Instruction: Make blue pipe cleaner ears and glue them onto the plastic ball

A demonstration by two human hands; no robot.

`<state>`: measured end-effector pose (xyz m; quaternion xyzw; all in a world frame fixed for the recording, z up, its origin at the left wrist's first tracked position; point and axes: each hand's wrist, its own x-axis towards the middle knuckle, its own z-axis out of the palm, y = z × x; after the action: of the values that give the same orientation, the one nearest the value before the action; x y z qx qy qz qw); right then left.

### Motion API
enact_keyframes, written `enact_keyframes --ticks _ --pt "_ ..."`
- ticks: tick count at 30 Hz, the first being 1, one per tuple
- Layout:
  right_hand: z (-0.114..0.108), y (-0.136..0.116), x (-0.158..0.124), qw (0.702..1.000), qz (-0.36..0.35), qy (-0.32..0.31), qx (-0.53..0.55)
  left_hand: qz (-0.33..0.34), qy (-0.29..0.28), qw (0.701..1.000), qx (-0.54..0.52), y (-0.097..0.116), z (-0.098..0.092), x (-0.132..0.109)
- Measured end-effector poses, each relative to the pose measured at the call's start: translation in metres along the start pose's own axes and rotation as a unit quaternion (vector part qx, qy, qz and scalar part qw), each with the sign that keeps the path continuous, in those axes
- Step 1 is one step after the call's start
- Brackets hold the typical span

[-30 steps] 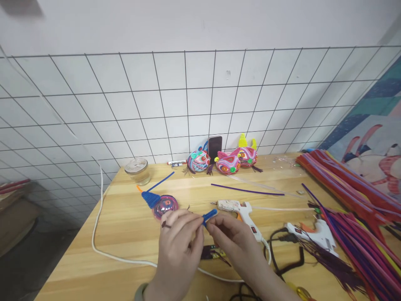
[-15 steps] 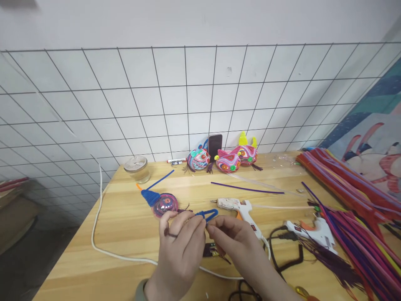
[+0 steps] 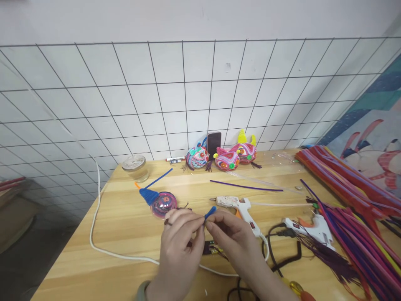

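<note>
Between my hands is a bent blue pipe cleaner (image 3: 211, 212), its end poking up above the fingertips. My left hand (image 3: 181, 238) is closed, pinching it from the left; the part inside the fingers is hidden. From the right, my right hand (image 3: 233, 238) pinches the same piece between thumb and fingers. Just beyond my left hand lies a round piece coiled in pink and purple (image 3: 164, 204) with a shiny top. A blue fan-shaped piece (image 3: 148, 195) touches its left side, with a straight blue stem and an orange tip.
A white glue gun (image 3: 239, 207) lies ahead of my right hand, another glue gun (image 3: 313, 230) further right. Pipe cleaner bundles (image 3: 347, 242) cover the right side. Colourful animal-like figures (image 3: 227, 159), a phone (image 3: 214, 142) and a glass jar (image 3: 135, 169) stand at the back. A white cord (image 3: 119, 256) crosses the front.
The blue pipe cleaner showed as an open loop before; now it looks narrower, with less of it visible. My right hand's fingers have come closer around it. The view shifted slightly.
</note>
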<state>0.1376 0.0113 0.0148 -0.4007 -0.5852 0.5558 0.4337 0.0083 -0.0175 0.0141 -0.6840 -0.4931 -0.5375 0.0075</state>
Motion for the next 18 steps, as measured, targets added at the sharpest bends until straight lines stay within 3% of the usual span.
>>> enact_keyframes --ticks 2,4,7,9,12,18 --pt "0.000 0.000 0.001 0.998 0.037 0.006 0.041 -0.061 0.003 0.997 -0.052 -0.001 0.000 0.001" --pt "-0.001 0.001 0.003 0.996 0.059 0.015 0.070 -0.167 0.000 0.979 -0.114 -0.002 0.001 0.003" --pt "-0.003 0.002 0.005 0.997 0.053 0.018 0.046 -0.360 -0.020 0.906 -0.223 -0.004 0.001 0.006" --pt "-0.004 0.003 0.006 1.000 0.026 0.018 0.002 -0.445 -0.032 0.847 -0.291 -0.006 0.002 0.008" --pt "-0.005 0.005 0.006 0.997 -0.033 0.021 -0.062 -0.484 -0.044 0.801 -0.350 -0.007 0.001 0.010" --pt "-0.010 0.003 0.006 0.975 -0.098 0.014 -0.201 -0.505 -0.084 0.781 -0.356 -0.006 -0.002 0.010"
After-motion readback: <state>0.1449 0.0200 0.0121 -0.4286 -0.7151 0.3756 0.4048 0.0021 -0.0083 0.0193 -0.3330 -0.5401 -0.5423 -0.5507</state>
